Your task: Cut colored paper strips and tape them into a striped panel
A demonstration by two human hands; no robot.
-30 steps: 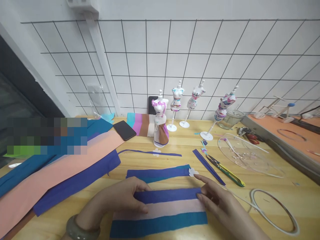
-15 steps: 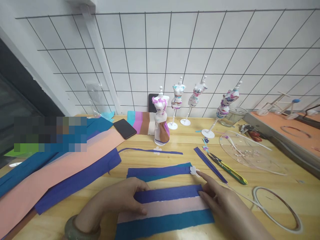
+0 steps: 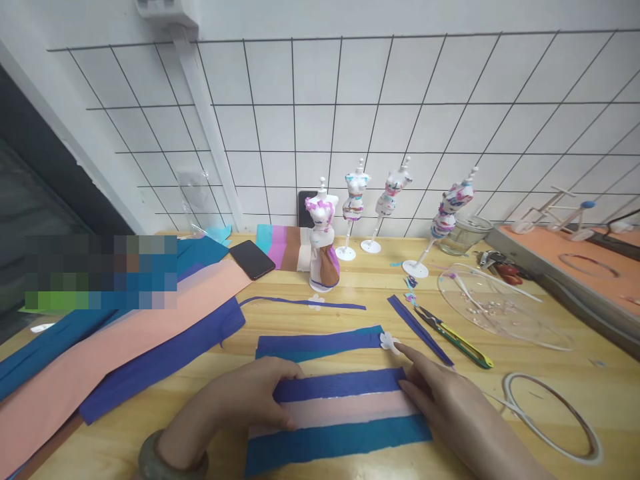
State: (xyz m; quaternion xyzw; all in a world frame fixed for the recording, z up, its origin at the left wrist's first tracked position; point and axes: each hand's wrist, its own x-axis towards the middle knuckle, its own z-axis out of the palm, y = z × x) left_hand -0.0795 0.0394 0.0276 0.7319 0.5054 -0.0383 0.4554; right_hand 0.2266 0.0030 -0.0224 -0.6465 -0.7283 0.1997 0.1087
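Observation:
A striped sheet of crepe paper (image 3: 350,408), with blue-violet, pale pink and teal bands, lies in front of me. My left hand (image 3: 260,393) grips its left end, thumb on the pink band and fingers at the upper edge. At the upper right corner, my right hand (image 3: 440,393) pinches the sheet with the thumb and lower fingers, some of them hidden. The right index finger stretches out to a small white flower-shaped piece (image 3: 389,342). That flower touches the right end of a folded blue and teal strip (image 3: 320,344), just beyond the sheet.
Small dress forms (image 3: 323,220) stand at the back. Green-yellow snips (image 3: 455,339) and a narrow violet strip (image 3: 420,330) lie right, near a clear round plate (image 3: 487,303) and a white ring (image 3: 595,437). Left are long paper lengths (image 3: 165,327) and a phone (image 3: 253,259).
The view has tilted up slightly. My left hand and the left end of the striped sheet appear a little farther right. The right hand's hold looks the same.

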